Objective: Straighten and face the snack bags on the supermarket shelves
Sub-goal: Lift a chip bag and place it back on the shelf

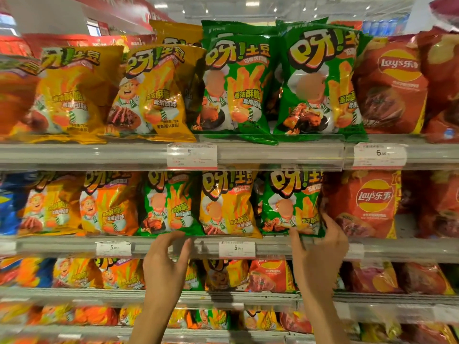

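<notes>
One green bag in right grip

The green bag at the middle of the top shelf reads "呀!土豆" in large yellow letters, with "香浓酥脆" and "吮指回味" lower on its face. Left of it, a yellow bag carries the same "呀!土豆", "香浓酥脆" and "吮指回味". Right of the green bag, a red bag shows the "Lay's乐事" logo; another red bag on the shelf below repeats it. Below the green bag, a price tag on the shelf rail shows "5"; further right, another tag shows "6". The smaller print is too blurred to read.
</notes>
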`<state>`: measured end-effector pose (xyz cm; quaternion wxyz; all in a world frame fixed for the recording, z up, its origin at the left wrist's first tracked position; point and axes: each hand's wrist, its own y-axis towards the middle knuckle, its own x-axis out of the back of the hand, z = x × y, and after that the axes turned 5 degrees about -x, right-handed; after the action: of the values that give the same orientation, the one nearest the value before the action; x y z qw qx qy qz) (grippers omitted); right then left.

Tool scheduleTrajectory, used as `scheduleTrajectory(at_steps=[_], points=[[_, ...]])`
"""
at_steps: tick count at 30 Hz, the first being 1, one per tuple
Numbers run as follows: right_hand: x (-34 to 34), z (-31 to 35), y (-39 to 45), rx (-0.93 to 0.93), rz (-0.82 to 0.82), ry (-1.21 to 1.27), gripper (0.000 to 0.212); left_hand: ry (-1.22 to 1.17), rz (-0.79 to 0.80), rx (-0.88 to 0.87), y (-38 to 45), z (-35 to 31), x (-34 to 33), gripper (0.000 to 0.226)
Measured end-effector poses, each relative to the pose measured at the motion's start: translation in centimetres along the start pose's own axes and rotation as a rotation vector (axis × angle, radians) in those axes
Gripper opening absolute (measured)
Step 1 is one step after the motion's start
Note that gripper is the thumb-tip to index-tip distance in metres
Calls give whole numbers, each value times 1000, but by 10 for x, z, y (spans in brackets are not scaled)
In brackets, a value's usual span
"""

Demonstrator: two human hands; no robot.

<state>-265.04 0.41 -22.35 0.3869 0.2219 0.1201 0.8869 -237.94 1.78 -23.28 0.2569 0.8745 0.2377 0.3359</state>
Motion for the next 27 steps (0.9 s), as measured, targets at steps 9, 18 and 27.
scheduleTrajectory(at_steps=[9, 18, 27], points=[[-46, 37, -56, 151, -66, 37, 40, -133, -96, 28, 46, 44, 47, 19], [-83, 75, -71, 20, 137, 33, 70, -260, 235, 98, 77, 63, 44, 66], [-98, 97, -43, 62, 298, 157, 60, -404, 397, 242, 114, 69, 31, 70]])
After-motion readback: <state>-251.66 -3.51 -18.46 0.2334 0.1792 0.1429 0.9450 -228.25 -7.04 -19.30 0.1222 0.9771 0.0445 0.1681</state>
